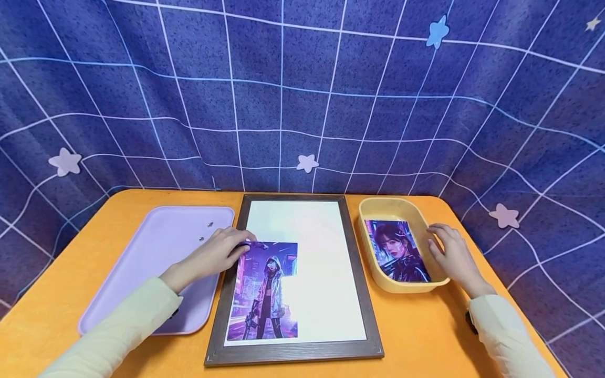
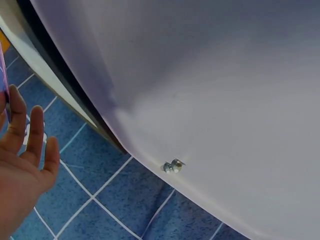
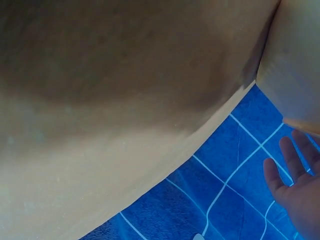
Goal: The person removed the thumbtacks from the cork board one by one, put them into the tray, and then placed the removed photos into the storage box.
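A purple neon print of a hooded figure (image 1: pixel 269 299) covers the lower left of a dark-framed white board (image 1: pixel 326 283). At the print's upper left corner, my left hand (image 1: pixel 219 252) pinches its edge; the fingertips are partly hidden. From the left wrist view, that left hand (image 2: pixel 22 165) has the purple edge between thumb and index side, other fingers loosely spread. My right hand (image 1: pixel 454 257) hovers at or touches the right rim of a yellow tray (image 1: pixel 432 286), fingers relaxed and holding nothing. In the tray lies a second print, a dark-haired portrait (image 1: pixel 396 251).
A lilac tray (image 1: pixel 156 252) lies left of the board, with a few small shiny metal pieces (image 1: pixel 210 224) near its upper right. These pieces (image 2: pixel 173 166) also show in the left wrist view. Behind the orange table (image 1: pixel 411 331) hangs a blue grid-patterned curtain (image 1: pixel 264 115).
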A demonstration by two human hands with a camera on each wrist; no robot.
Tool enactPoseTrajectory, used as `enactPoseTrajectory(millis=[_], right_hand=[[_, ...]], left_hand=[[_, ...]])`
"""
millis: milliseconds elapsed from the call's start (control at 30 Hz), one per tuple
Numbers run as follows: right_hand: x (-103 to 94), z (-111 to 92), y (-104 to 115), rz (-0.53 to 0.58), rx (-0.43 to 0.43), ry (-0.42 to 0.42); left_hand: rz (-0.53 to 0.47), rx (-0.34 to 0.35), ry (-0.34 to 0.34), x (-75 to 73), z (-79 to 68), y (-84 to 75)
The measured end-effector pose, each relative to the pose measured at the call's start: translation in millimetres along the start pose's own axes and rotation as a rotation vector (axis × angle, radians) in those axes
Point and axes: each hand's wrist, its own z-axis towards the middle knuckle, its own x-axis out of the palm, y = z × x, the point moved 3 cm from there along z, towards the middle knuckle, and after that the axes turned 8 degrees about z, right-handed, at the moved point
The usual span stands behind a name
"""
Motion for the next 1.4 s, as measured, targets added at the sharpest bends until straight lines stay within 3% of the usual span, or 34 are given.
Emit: enactPoseTrajectory(millis=[333,700,967,1400], right_hand=[[0.8,-0.2,-1.3,0.004,-0.006,-0.006],[2.8,0.2,-3.7,0.028,-0.015,-0.019],[2.2,-0.2,-3.0,0.034,-0.002,-0.013],[1.8,0.0,-2.7,0.037,0.002,-0.013]], left_hand=[[-0.013,0.031,-0.054,-4.7,5.1,-4.3],[-0.03,0.072,-0.174,-14.6,17.9,-11.5],[-0.053,0.03,-0.129,-22.6,29.0,-16.5],[-0.108,0.012,-0.125,-34.7,51.0,-22.2]])
